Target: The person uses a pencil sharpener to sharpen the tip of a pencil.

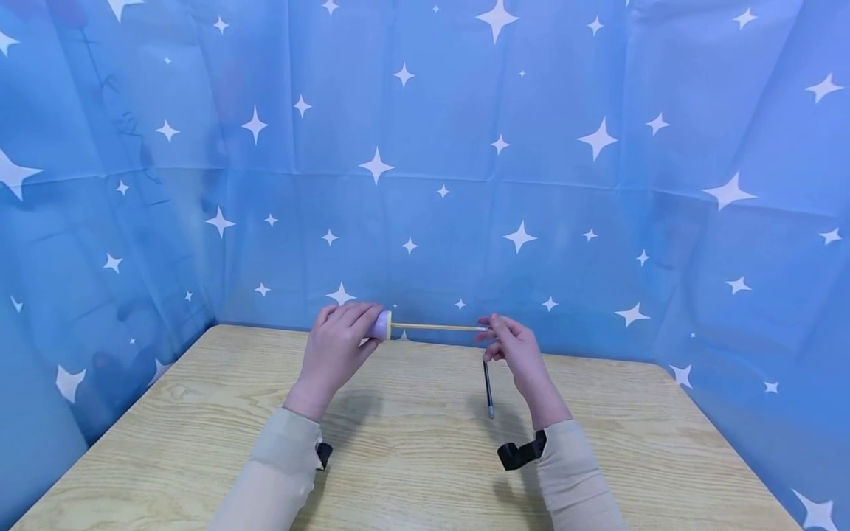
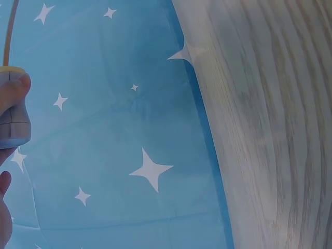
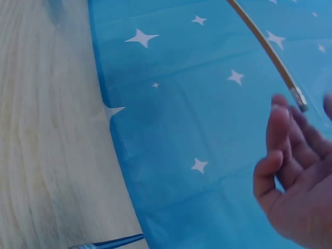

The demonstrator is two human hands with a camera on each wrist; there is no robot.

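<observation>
My left hand [image 1: 339,339] grips a small lavender pencil sharpener [image 1: 381,326] with a yellow rim, fingers over its top. A yellow pencil [image 1: 434,327] sticks out of the rimmed end, pointing right, almost level above the table. At its far end is a silver ferrule [image 3: 298,97], close by the fingertips of my right hand [image 1: 518,350]. These fingers are loosely bent, and the thumb stands apart from the pencil in the right wrist view. In the left wrist view, only part of the hand and the sharpener [image 2: 14,116] show.
A dark pencil [image 1: 488,387] with a silver end lies on the wooden table [image 1: 398,457] beneath my right hand. Behind the table hangs a blue curtain [image 1: 438,273] with white stars. A black wrist strap piece [image 1: 521,451] juts from the right sleeve.
</observation>
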